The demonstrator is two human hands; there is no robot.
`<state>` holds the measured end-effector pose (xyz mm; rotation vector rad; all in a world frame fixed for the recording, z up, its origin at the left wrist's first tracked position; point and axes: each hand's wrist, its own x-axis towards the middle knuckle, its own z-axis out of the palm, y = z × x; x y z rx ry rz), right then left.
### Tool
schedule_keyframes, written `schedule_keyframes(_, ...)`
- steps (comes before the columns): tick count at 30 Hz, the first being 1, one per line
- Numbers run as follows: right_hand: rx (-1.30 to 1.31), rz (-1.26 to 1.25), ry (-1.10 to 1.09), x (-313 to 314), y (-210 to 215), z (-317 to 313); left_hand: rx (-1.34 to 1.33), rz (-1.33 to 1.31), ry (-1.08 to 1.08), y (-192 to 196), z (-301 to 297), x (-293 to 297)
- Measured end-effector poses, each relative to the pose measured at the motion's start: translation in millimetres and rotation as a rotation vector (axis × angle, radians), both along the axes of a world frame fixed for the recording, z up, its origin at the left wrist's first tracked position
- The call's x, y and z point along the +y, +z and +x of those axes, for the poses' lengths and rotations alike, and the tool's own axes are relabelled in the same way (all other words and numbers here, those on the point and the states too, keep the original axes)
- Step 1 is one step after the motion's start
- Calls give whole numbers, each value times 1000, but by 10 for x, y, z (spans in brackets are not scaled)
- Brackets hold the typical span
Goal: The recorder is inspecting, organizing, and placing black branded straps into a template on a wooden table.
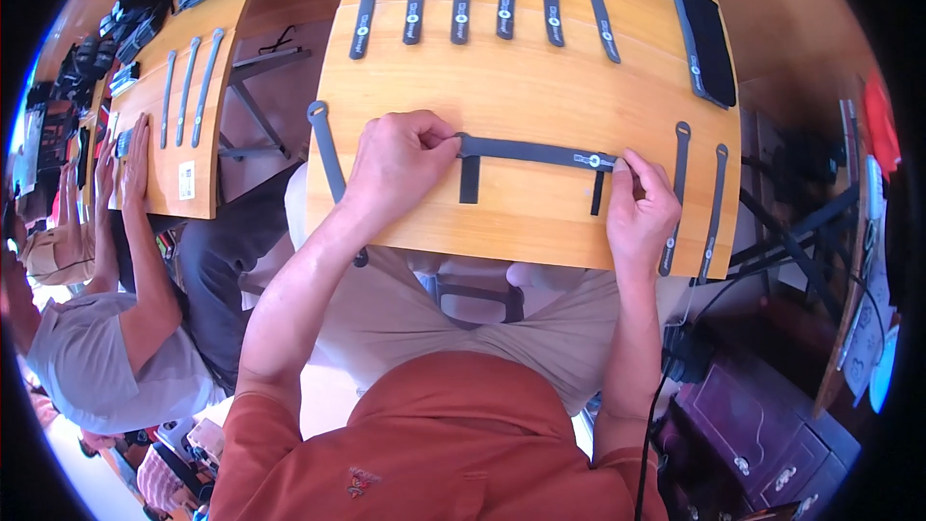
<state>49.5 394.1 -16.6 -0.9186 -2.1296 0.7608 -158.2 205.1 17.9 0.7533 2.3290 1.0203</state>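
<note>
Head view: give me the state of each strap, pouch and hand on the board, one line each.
Strap: flat across the board, pinched at both ends, two short tabs hanging off it.
Left hand: grip shut on the strap's left end.
Right hand: grip shut on the strap's right end.
Row of six straps: laid out flat, apart.
Pouch: lying flat.
Two right straps: flat, untouched.
Left strap: partly under the left hand.
</note>
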Motion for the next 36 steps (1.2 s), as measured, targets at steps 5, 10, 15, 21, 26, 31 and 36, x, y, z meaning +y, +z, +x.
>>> schedule_keyframes(5,10,-22,-1,-16,-25,-27,-5,-10,-4,-24,-15,-13)
schedule_keyframes(10,-19,-1,-11,-13,-9,-34,42,-18,-28,-26,-7,-7)
schedule_keyframes(15,-56,64,-19,-27,4,-49,44,32,-10,-35,12,0)
schedule_keyframes(21,-67,92,-31,-35,-16,-54,70,51,-3,-86,30,-19)
schedule_keyframes(26,-83,99,-37,-40,12,-50,114,93,-6,-74,57,-17)
schedule_keyframes(31,-139,55,-28,-24,76,-62,226,132,-34,-100,89,-35)
schedule_keyframes(36,-213,185,23,3,100,-39,308,108,-98,-167,80,-55)
